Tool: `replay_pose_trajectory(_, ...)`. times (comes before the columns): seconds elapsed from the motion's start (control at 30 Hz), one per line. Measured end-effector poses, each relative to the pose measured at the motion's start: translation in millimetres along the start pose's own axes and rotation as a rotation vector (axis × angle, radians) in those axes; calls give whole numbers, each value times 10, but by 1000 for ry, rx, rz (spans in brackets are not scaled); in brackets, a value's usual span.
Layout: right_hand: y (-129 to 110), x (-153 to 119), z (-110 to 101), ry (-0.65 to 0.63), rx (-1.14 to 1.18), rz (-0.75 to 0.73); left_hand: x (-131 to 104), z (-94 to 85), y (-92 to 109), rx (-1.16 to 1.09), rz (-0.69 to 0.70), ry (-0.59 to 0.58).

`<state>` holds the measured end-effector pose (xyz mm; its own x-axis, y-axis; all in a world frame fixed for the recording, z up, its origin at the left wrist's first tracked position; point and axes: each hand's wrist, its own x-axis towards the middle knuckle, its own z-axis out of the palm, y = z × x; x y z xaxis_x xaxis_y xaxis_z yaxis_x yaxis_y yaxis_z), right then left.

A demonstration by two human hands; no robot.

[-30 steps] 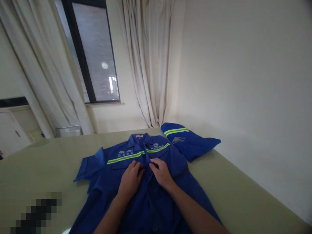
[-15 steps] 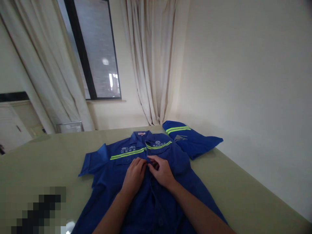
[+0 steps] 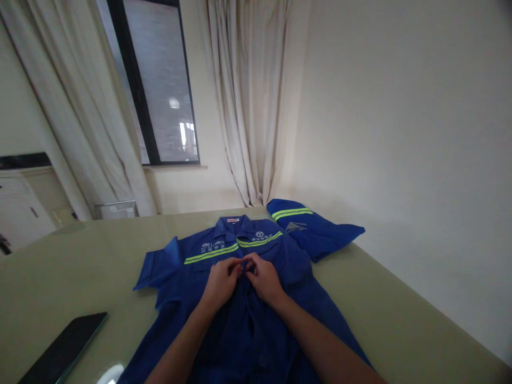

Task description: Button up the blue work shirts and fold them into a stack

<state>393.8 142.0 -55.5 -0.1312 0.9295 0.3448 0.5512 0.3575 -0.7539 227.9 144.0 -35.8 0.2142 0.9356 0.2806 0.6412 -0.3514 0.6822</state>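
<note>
A blue short-sleeved work shirt lies front up, its collar at the far end. A yellow-green reflective stripe crosses its chest, with pale printing above. My left hand pinches the front opening just below the stripe. Facing it, my right hand also has thumb and finger closed on the front edge, and the fingertips of both hands nearly meet. Whether a button is between them is hidden by the fingers. Lower down, the front placket gapes slightly.
The shirt rests on a greenish table. Another blue garment with a reflective stripe lies folded at the far right, by the wall. A dark flat device lies at the near left. Behind are curtains and a window.
Both hands stay at the same spot on the shirt front, and the fingers have shifted slightly. The left wrist has turned a little. The shirt's left-side sleeve sits slightly further right in view.
</note>
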Motion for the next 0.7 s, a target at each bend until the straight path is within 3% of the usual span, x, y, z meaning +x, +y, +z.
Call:
replay_pose_trajectory(0.13,-23,-30,-9,12,-78,-27,33,68,-79,-163,-53,-6)
replay_pose_trajectory(0.37,23,1,44,-9,75,33,79,134,-379,-277,-49,-40)
replay_pose_trajectory(0.7,-42,-53,24,-23,-228,19,48,44,-233,-35,24,-114)
